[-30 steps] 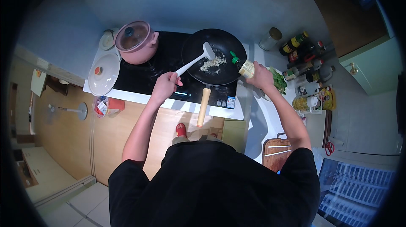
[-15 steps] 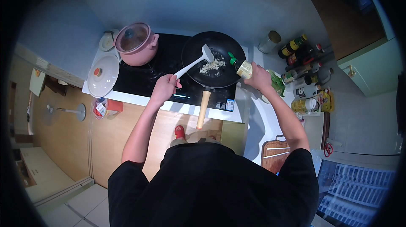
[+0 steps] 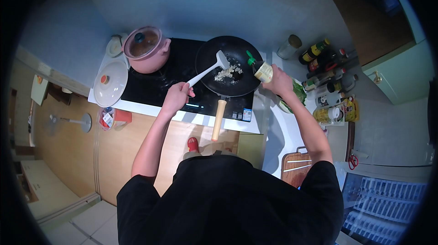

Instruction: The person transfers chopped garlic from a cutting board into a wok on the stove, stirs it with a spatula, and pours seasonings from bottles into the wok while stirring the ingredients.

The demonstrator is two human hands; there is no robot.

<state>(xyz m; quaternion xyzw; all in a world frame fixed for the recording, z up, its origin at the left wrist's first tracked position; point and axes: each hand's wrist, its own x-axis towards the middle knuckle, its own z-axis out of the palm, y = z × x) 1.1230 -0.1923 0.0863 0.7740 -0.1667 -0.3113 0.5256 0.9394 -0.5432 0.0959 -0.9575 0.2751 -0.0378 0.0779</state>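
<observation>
My left hand (image 3: pixel 177 98) is wrapped round the handle of a white spatula (image 3: pixel 203 75). The spatula's head rests in a black frying pan (image 3: pixel 212 51), beside chopped pale bits (image 3: pixel 224 74) that look like minced garlic. In my right hand (image 3: pixel 279 83) is a sauce bottle (image 3: pixel 263 72) with a pale label and an open green flip cap. It tilts toward the pan, with its mouth over the right side. A dark liquid patch (image 3: pixel 236 76) lies among the pale bits. The pan's wooden handle (image 3: pixel 219 119) points toward me, untouched.
A pink pot (image 3: pixel 153 60) with a glass lid stands on the left of the black cooktop (image 3: pixel 182 55). Beside it lies a white lid (image 3: pixel 111 85). Leafy greens (image 3: pixel 299 92) sit behind my right wrist. Several bottles and jars line the right counter; a wooden cutting board (image 3: pixel 295 172) is nearer me.
Dark liquid has appeared among the pale bits in the pan. The bottle has shifted slightly, still tilted over the pan. The spatula has barely moved.
</observation>
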